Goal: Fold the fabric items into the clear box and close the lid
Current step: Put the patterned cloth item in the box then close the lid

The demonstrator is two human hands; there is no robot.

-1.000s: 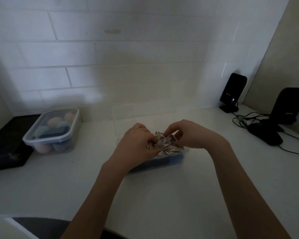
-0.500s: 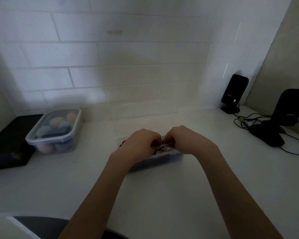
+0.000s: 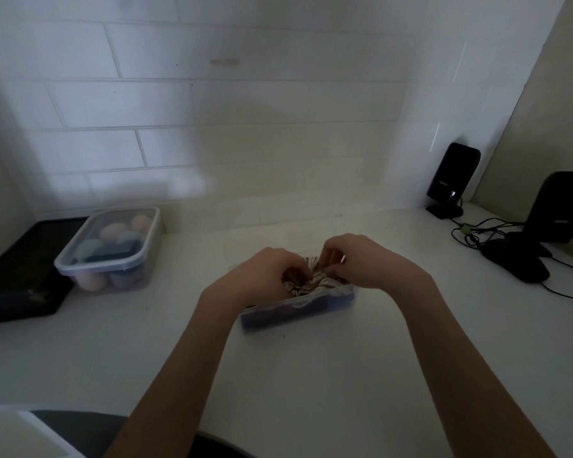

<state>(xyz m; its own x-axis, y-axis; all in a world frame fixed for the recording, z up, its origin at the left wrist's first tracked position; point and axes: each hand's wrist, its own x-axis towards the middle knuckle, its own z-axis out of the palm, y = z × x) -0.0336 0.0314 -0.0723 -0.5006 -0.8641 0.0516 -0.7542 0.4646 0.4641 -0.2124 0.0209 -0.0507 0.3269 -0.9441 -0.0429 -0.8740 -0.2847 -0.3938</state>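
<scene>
A small clear box [image 3: 298, 309] sits on the white counter in the middle of the view, with dark blue fabric showing through its front wall. A bunched brown-and-white patterned fabric [image 3: 315, 283] lies on top inside it. My left hand [image 3: 262, 276] presses down on the fabric's left side with fingers curled into it. My right hand [image 3: 361, 262] pinches the fabric's right upper edge. Both hands cover most of the box's opening. No lid for this box is visible.
A closed clear container [image 3: 111, 249] with rounded pastel items stands at the left, beside a black tray [image 3: 17, 276]. Two black speakers [image 3: 452, 180] [image 3: 559, 209], a black mouse [image 3: 513, 262] and cables [image 3: 470, 231] occupy the right. The tiled wall rises behind.
Both hands lowered the patterned fabric into the box and closed in together over it; now the fingers have parted slightly, so more of the fabric shows between them.
</scene>
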